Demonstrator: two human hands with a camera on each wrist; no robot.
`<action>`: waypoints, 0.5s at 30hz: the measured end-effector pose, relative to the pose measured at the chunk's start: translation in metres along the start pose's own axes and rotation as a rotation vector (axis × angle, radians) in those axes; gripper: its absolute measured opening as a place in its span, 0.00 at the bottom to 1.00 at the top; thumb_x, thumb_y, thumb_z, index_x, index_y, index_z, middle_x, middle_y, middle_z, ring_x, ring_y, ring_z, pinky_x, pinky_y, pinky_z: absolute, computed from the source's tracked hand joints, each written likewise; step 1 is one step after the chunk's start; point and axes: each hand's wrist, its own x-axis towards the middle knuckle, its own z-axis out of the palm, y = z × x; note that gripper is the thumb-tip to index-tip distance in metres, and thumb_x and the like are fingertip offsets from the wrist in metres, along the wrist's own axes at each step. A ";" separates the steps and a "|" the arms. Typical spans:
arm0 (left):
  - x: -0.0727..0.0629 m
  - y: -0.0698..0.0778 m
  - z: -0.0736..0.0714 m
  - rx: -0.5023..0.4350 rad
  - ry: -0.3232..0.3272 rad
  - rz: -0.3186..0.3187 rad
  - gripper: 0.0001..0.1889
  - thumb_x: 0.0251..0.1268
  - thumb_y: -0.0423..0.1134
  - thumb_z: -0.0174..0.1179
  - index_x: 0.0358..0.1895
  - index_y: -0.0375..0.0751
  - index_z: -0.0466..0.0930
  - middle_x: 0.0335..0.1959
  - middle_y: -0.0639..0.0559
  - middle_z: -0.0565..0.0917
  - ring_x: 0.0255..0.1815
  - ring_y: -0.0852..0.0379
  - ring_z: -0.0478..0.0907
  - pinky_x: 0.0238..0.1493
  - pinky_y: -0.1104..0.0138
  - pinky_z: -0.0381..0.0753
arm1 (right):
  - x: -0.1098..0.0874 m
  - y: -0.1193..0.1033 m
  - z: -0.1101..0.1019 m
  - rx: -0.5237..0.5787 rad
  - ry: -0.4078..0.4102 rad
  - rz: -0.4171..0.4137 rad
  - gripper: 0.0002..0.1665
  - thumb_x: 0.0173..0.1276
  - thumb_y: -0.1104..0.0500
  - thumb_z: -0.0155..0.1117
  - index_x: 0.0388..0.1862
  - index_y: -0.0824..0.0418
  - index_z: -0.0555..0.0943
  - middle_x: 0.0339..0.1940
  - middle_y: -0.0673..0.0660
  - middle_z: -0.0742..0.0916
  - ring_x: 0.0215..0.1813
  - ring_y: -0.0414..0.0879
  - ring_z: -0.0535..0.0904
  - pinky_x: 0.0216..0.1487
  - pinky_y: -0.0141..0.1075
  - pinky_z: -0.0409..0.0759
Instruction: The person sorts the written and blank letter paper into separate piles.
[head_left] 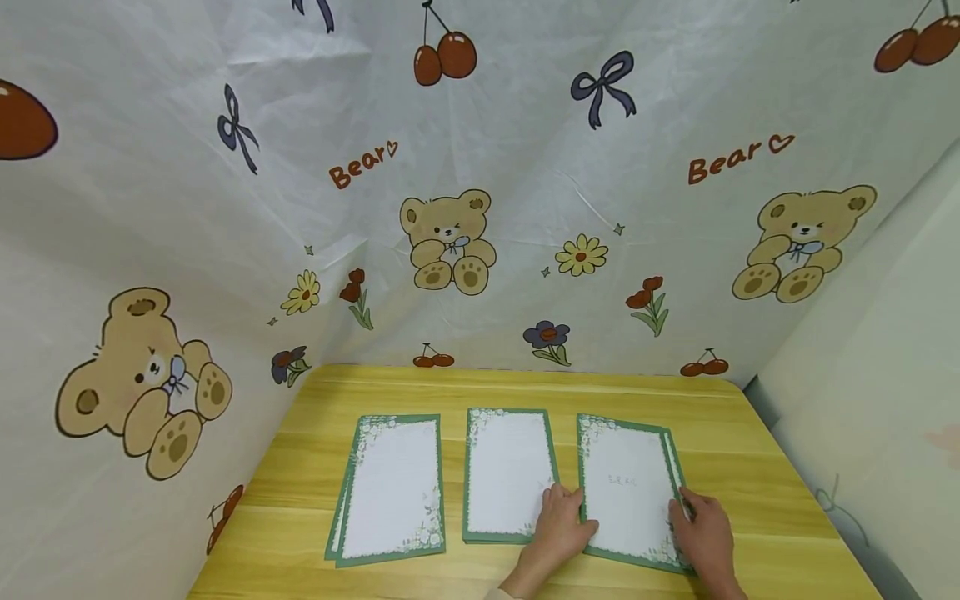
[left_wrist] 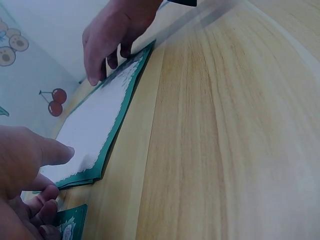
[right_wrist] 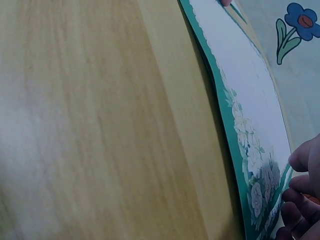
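A stack of green-bordered white paper sheets (head_left: pixel 630 492) lies at the right on the wooden table, with floral corners and faint writing on its top sheet. My left hand (head_left: pixel 561 525) holds its left edge, the thumb over the top sheet and the fingers curled at the side. At the opposite edge, my right hand (head_left: pixel 703 533) grips the sheets between thumb and fingers. One sheet juts out slightly along that right side. In the right wrist view the near edge of the paper (right_wrist: pixel 235 145) bends a little and casts a shadow on the table.
Two similar paper stacks lie to the left: a middle stack (head_left: pixel 510 475), close to my left hand, and a left stack (head_left: pixel 393 487) with uneven lower sheets. Behind the wooden table (head_left: pixel 757 467) hangs a white cloth (head_left: pixel 517 150) printed with bears, cherries and flowers.
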 end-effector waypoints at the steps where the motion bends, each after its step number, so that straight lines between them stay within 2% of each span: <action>1: 0.000 0.000 -0.001 0.009 0.007 0.012 0.26 0.58 0.43 0.66 0.60 0.33 0.80 0.31 0.59 0.60 0.34 0.62 0.55 0.31 0.73 0.60 | 0.000 -0.001 0.000 -0.003 0.002 0.003 0.26 0.71 0.62 0.55 0.61 0.81 0.73 0.52 0.78 0.77 0.54 0.70 0.73 0.53 0.63 0.69; 6: 0.000 0.000 -0.002 0.022 0.007 0.023 0.28 0.58 0.43 0.66 0.60 0.31 0.79 0.31 0.58 0.60 0.34 0.62 0.54 0.31 0.73 0.60 | 0.000 -0.002 0.000 -0.013 0.007 0.004 0.26 0.71 0.62 0.56 0.61 0.81 0.73 0.52 0.78 0.77 0.55 0.71 0.72 0.55 0.63 0.69; 15: 0.001 0.002 -0.002 0.050 -0.020 -0.017 0.28 0.59 0.44 0.66 0.61 0.35 0.79 0.31 0.57 0.61 0.34 0.62 0.55 0.30 0.73 0.60 | 0.001 0.000 0.001 -0.019 0.003 0.002 0.26 0.71 0.61 0.56 0.60 0.81 0.73 0.52 0.79 0.76 0.55 0.72 0.72 0.55 0.64 0.68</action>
